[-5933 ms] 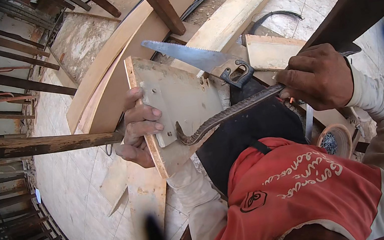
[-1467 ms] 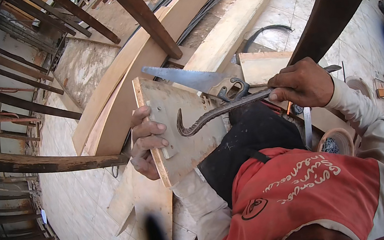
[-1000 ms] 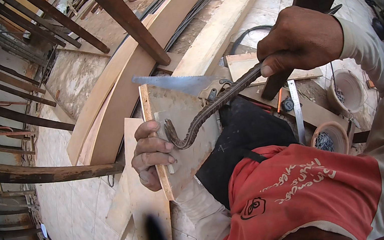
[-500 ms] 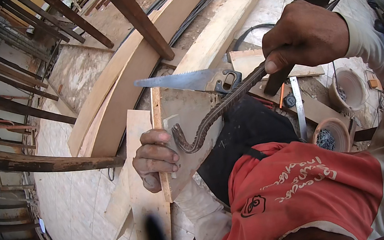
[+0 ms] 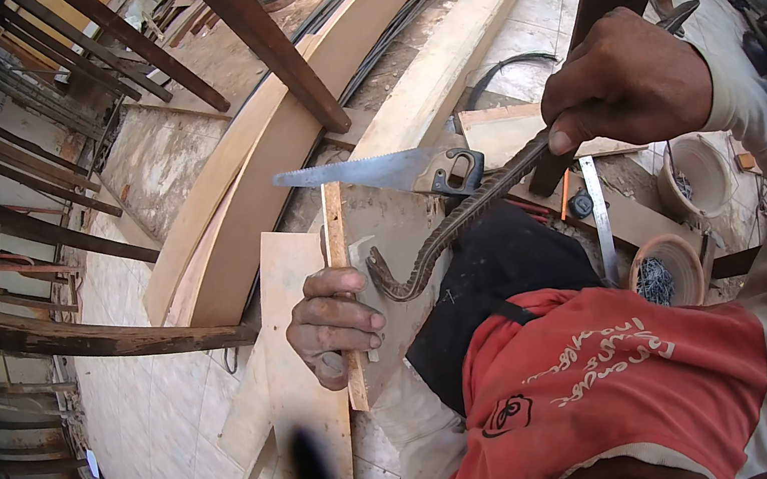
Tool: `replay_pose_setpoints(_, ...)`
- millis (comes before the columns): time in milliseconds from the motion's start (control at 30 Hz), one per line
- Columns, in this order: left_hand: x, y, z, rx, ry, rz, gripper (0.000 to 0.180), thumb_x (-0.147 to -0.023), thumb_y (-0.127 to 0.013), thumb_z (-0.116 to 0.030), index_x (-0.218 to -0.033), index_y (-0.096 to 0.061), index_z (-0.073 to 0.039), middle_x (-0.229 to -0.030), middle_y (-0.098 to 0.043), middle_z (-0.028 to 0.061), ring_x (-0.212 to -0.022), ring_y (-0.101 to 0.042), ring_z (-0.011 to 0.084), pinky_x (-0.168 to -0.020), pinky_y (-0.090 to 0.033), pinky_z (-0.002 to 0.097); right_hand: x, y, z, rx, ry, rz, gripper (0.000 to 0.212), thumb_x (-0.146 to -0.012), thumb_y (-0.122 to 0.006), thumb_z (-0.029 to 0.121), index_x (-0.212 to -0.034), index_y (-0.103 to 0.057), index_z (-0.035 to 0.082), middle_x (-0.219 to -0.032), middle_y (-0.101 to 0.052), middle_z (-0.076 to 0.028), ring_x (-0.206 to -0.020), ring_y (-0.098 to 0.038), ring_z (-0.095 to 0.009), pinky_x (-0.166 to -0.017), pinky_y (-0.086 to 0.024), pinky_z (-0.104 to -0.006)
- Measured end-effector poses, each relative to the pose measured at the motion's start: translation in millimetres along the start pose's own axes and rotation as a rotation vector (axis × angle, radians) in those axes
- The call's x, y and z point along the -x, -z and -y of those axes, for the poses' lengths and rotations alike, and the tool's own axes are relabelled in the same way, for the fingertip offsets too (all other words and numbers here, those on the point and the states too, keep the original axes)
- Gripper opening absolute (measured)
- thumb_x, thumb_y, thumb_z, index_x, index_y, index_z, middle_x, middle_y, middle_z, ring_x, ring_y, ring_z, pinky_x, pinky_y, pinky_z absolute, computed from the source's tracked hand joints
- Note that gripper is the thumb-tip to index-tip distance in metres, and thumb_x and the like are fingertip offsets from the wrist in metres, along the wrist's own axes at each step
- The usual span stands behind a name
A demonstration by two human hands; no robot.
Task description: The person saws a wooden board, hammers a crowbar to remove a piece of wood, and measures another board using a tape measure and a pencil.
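My right hand (image 5: 631, 81) is closed round a ribbed steel pry bar (image 5: 474, 206), held aslant from upper right to lower left. The bar's hooked end curls beside the face of a wooden board (image 5: 335, 232), close to my left hand. Whether the hook touches the board I cannot tell. My left hand (image 5: 332, 327) grips the board's narrow edge, fingers wrapped over it, and holds it upright on edge. Behind the board's top lies a handsaw (image 5: 362, 174) with a dark handle. A longer plank (image 5: 305, 374) lies below my left hand.
Long timber beams (image 5: 231, 235) and black cables (image 5: 399, 29) run across the far floor. Dark wooden posts (image 5: 271, 50) stand at the left and top. A bowl of nails (image 5: 654, 280), a second bowl (image 5: 698, 177), a metal ruler (image 5: 598, 214) and a tape measure (image 5: 581, 204) lie right.
Both hands, the board and the pry bar have shifted a little to the right in the picture. Part of another person now shows at the upper right. Both grips stay the same.
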State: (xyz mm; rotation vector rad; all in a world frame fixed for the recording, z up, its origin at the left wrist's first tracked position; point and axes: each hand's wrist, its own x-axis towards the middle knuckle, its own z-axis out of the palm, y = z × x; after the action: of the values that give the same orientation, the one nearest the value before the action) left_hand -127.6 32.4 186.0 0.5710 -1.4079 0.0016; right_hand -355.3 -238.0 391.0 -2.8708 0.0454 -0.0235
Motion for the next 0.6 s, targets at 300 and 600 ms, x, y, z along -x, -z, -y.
replay_pose_setpoints(300,-3,-18,7,-0.105,0.112,-0.27,0.059,-0.101,-0.046,-0.042,-0.062,-0.07,-0.004,-0.073,-0.07,0.0133,-0.11,-0.061,0.0374,-0.092,-0.046,0.0428,24,-20,9,0.511,0.237,-0.416,0.026,-0.077,-0.079,0.035,-0.086,-0.066,0.014,-0.059,-0.053,-0.004,-0.058,-0.061,-0.025,-0.051,-0.043,-0.0398)
replay_pose_setpoints(600,-15,-17,30,-0.498,-0.027,-0.37,0.045,-0.108,-0.02,-0.028,-0.072,-0.04,-0.009,-0.076,-0.048,0.0088,-0.107,-0.056,0.0317,-0.096,-0.048,0.0456,24,-147,3,0.313,-0.003,-0.68,0.03,-0.083,-0.078,0.034,-0.103,-0.069,0.014,-0.07,-0.056,-0.002,-0.06,-0.06,-0.019,-0.053,-0.045,-0.0351)
